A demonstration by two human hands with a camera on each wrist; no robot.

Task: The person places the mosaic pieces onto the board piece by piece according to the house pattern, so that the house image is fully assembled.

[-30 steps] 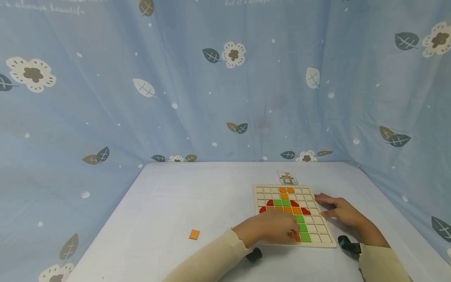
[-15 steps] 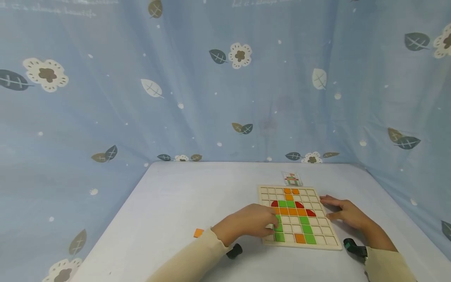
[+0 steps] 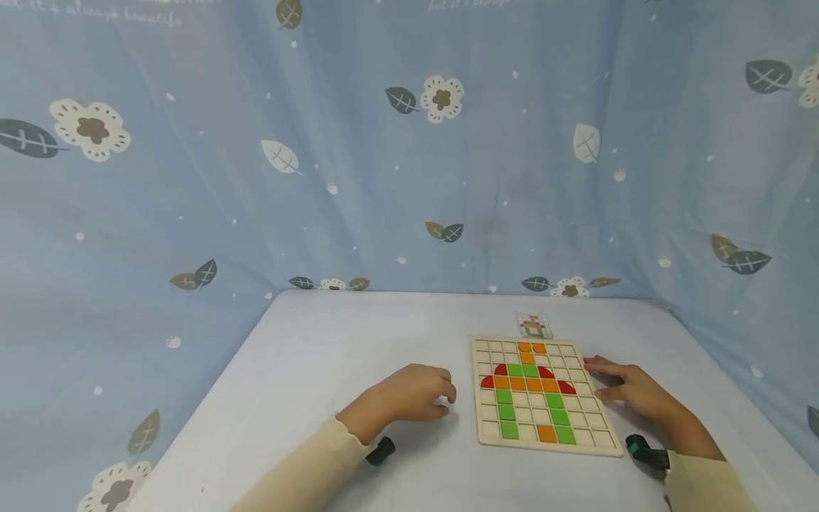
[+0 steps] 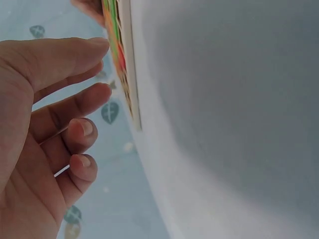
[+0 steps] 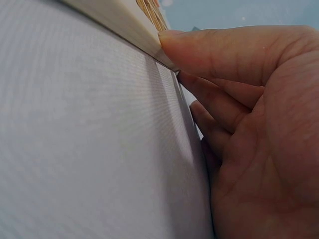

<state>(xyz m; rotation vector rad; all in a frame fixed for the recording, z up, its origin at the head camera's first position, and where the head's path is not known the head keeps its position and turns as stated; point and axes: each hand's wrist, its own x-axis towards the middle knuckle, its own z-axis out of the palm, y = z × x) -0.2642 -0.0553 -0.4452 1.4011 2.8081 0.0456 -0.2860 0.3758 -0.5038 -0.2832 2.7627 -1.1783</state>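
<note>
My left hand hovers over the table left of the wooden grid board. Its fingers are loosely bent with a gap to the thumb, and nothing is between them in the left wrist view. The board bears green, orange and red tiles, among them a single orange tile near its front edge. My right hand rests at the board's right side, fingers relaxed. In the right wrist view the thumb touches the board's edge.
A small pattern card lies just behind the board, with a coloured figure on a grid. Black wrist devices sit under the left wrist and right wrist. A patterned blue curtain stands behind the white table.
My left hand has left the board and moved left, leaving an orange tile near the front edge. The loose orange tile on the table is now hidden. My right hand stays beside the board.
</note>
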